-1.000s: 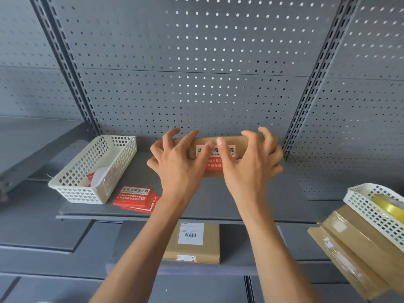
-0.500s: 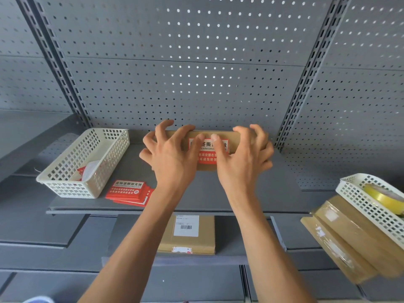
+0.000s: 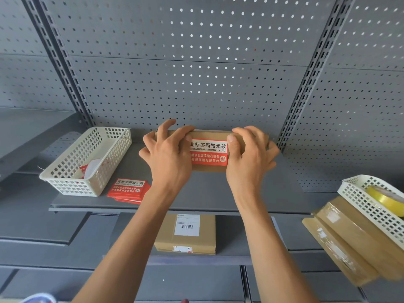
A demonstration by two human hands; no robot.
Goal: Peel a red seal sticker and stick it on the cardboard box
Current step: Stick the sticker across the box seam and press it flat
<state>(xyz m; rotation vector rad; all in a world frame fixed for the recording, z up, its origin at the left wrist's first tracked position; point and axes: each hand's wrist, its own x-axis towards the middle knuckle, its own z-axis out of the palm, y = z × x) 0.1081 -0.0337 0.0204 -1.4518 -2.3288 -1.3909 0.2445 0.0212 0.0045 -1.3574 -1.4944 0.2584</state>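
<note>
A flat cardboard box (image 3: 209, 134) stands on the grey shelf (image 3: 209, 193) against the pegboard. A red and white seal sticker (image 3: 208, 154) lies across its front edge. My left hand (image 3: 168, 158) rests on the box's left part, thumb at the sticker's left edge. My right hand (image 3: 249, 158) covers the right part, thumb pressing the sticker's right edge. Both hands hide the box's ends. A stack of red seal stickers (image 3: 129, 190) lies on the shelf to the left.
A white mesh basket (image 3: 87, 160) with paper scraps sits at the shelf's left. Another cardboard box (image 3: 185, 234) with a barcode label lies on the lower shelf. At the right, a white basket (image 3: 371, 204) with yellow tape rests on taped boxes (image 3: 349, 239).
My thumbs have slid apart from the sticker's middle to its left and right edges, uncovering its text. The box has stayed in place on the shelf.
</note>
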